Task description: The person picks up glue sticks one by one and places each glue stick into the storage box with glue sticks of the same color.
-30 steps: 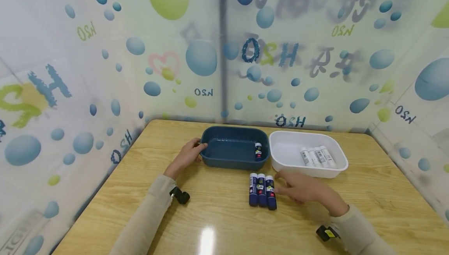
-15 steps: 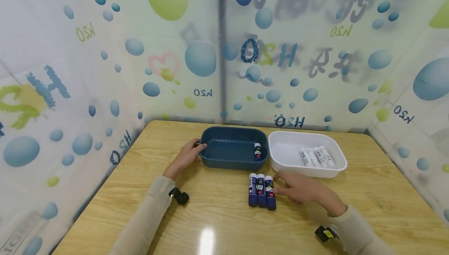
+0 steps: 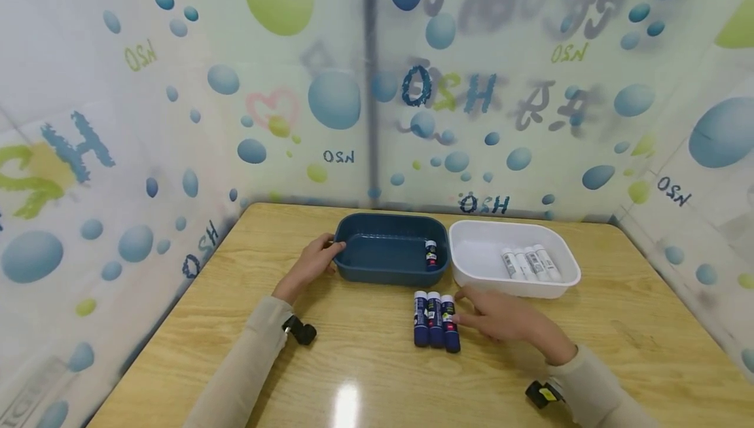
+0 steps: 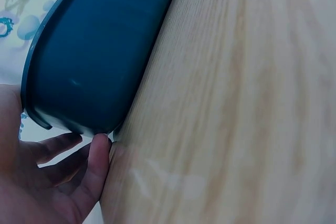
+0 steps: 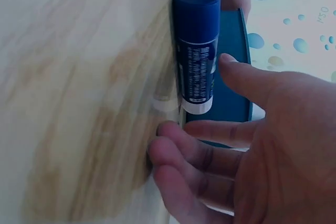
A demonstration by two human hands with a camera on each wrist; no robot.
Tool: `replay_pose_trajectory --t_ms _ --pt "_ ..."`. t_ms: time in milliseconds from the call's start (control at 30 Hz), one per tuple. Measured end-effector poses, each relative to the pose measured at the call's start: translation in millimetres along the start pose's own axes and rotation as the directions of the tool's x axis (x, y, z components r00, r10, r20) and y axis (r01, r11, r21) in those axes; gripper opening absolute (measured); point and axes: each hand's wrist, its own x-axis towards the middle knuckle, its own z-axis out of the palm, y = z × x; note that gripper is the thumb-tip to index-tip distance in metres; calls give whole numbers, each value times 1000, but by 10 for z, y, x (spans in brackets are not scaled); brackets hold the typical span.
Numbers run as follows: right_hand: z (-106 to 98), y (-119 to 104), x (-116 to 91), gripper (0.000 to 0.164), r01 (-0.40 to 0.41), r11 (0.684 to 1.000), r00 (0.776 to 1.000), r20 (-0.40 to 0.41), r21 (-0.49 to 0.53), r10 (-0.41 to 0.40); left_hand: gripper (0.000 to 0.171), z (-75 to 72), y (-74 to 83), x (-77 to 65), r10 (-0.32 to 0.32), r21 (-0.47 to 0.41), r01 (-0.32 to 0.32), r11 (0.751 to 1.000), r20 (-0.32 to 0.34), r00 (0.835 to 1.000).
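Over the last second little has moved; the main change is at the right hand (image 3: 501, 314), whose thumb has come in towards the rightmost of three dark blue, white-ended cylindrical sticks (image 3: 434, 330). They lie side by side on the light wood-grain worktop (image 3: 353, 343), in front of two trays near its back edge, white ends towards that edge. The right wrist view shows the thumb tip close against one stick and loosely bent fingers around its white end; the grip is not closed on it, and I cannot tell whether the thumb touches.

The left hand (image 3: 309, 263) has stayed put, gripping the left end of a dark blue, rounded rectangular tray (image 3: 383, 277), which holds a matching blue stick (image 3: 432, 255) by its right end. Just beside that end sits a white, rounded rectangular tray (image 3: 478, 251) with four white cylindrical sticks (image 3: 531, 264) towards its front right corner.

I judge the work to be at the point of first contact, with no lift begun and the blue tray steadied.
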Motion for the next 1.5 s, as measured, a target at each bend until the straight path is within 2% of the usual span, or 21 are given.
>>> replay_pose_trajectory --t_ms 133,233,333,433,533,633,767,867,1067,1200,1300,1500 --pt "5 -32 9 60 -35 999 999 -22 -13 34 54 -1 -3 -5 1 0 -1 1000 -6 1000" --pt "-11 -30 -2 62 -65 998 998 -7 9 65 53 -2 3 -12 -1 1 1 1000 -7 1000" --pt "-39 -22 -28 56 -90 996 996 19 26 89 54 -3 6 -16 1 3 -1 1000 -7 1000" --pt "-53 -26 -40 49 -70 997 997 32 37 69 54 -7 3 -16 5 3 -5 1000 -4 1000" --pt "-44 -49 -34 41 -44 998 999 25 49 43 55 -11 -4 -12 6 1 -6 1000 1 1000" --pt "-16 -77 -19 42 -51 997 999 8 59 51 55 -8 -14 -3 4 -3 -4 1000 0 1000" --pt "28 -110 5 52 -95 995 995 -43 -14 94 54 -5 -14 2 -1 -7 1 1000 -4 1000" --pt "47 -119 9 50 -117 992 992 -61 -38 114 54 -5 -18 7 -3 -3 3 1000 -4 1000" --pt "46 -113 -15 42 -110 994 993 -31 28 111 57 -13 -12 3 -4 -6 4 1000 7 1000" --pt "50 -142 2 53 -142 989 989 -28 32 143 58 -16 -20 1 2 -5 -2 1000 10 1000" --pt "47 -134 4 62 -136 990 990 -30 46 137 58 -15 -19 -2 5 1 -5 1000 12 1000" --pt "18 -78 -21 60 -141 982 990 9 124 141 56 -15 -10 2 -14 -1 14 1000 6 1000"
